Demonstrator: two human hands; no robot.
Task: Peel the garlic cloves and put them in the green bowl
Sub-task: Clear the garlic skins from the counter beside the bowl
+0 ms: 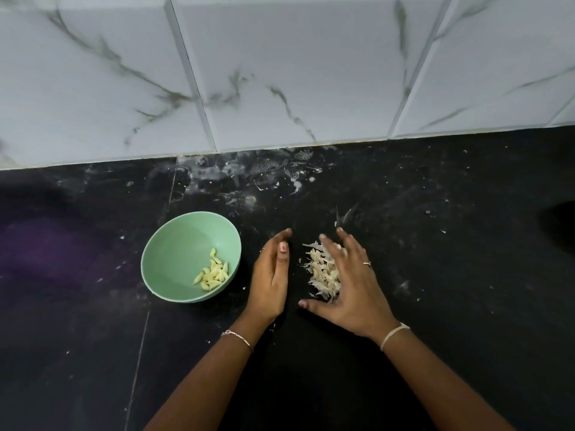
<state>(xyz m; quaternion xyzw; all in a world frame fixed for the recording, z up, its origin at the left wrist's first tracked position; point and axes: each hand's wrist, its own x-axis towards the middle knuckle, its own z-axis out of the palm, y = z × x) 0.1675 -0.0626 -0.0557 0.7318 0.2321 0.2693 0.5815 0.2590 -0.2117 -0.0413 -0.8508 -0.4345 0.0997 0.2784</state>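
A green bowl (174, 244) stands on the black counter left of centre. Several peeled pale yellow garlic cloves (213, 273) lie in its lower right part. Just right of the bowl, my left hand (270, 279) stands on its edge with straight fingers and holds nothing. A heap of white papery garlic skins (320, 270) lies between my hands. My right hand (351, 281) lies flat with spread fingers over the right side of the heap and hides part of it. No unpeeled clove is in sight.
The black counter (435, 244) carries small scattered skin flakes and white smears near the back. A white marble-look tiled wall (280, 73) rises behind it. A dark object (563, 222) shows at the right edge.
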